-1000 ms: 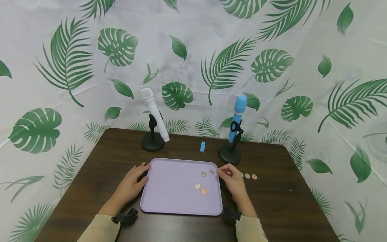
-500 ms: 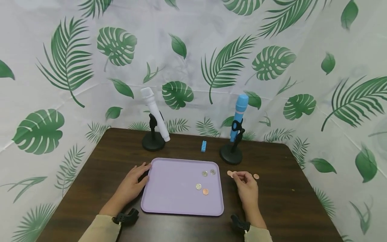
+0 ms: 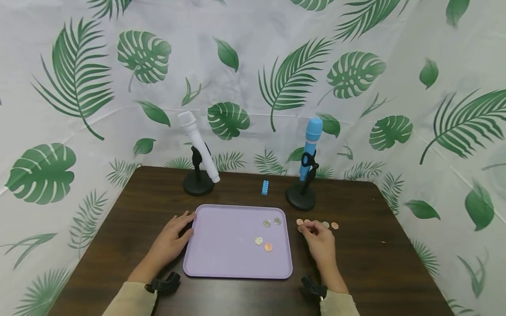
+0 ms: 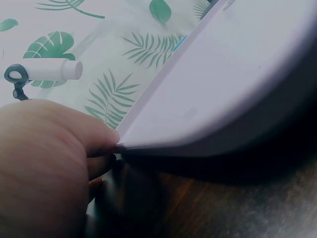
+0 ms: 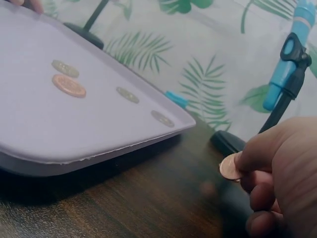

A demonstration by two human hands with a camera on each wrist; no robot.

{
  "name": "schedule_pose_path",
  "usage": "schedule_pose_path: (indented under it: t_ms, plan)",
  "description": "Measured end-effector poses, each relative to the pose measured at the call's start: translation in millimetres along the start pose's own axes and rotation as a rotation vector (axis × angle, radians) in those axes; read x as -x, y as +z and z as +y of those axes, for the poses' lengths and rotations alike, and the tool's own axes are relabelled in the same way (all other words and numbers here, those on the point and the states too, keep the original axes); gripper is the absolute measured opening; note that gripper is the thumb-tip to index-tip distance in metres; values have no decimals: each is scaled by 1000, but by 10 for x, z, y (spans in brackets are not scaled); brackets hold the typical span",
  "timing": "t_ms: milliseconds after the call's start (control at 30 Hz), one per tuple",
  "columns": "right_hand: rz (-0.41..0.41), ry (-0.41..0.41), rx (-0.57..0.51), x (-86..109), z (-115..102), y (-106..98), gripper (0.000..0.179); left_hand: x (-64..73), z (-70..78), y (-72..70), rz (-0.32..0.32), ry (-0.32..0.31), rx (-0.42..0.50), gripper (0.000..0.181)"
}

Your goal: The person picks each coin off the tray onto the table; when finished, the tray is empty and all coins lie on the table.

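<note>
A lilac tray [image 3: 225, 263] lies on the table with several coins toward its right side, among them a copper coin [image 3: 268, 247] and a silver coin [image 3: 258, 241]. My left hand [image 3: 168, 241] rests at the tray's left edge, its fingertips touching the rim with the fingers loosely extended. To the right of the tray, my right hand [image 3: 321, 245] pinches a copper coin [image 5: 229, 167] between thumb and finger, just above the tabletop. Beside and behind that hand lie more loose coins, including a silver coin [image 3: 326, 224] and a copper coin [image 3: 334, 225]; the hand partly covers this group.
Behind the tray stand a white microphone [image 3: 201, 149] and a blue microphone [image 3: 312, 136], each on a black stand with a round base. A small light-blue block [image 3: 265, 187] lies between them. A leaf-patterned cloth [image 3: 253, 66] hangs behind the dark wooden table [image 3: 375, 272].
My right hand has moved right from the tray's edge to the loose coins, then slightly left, and now holds a copper coin. My left hand stays at the tray; the head view shifts slightly.
</note>
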State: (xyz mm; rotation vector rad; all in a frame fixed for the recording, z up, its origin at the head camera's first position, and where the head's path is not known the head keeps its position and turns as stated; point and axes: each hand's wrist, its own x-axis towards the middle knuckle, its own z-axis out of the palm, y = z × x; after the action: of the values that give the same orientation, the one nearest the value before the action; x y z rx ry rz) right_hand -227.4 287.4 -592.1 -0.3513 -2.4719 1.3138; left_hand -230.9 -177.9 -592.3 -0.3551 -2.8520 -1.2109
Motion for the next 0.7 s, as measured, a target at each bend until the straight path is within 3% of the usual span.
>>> schedule_pose_path:
  t_ms: [367,700]
  plan:
    - [-76,56,74,19,-21,-51,17,-17,-11,8,-2,18,10,52]
    - [-71,59,122,10,-47,-38,18,-10,5,6,5,14,7,52]
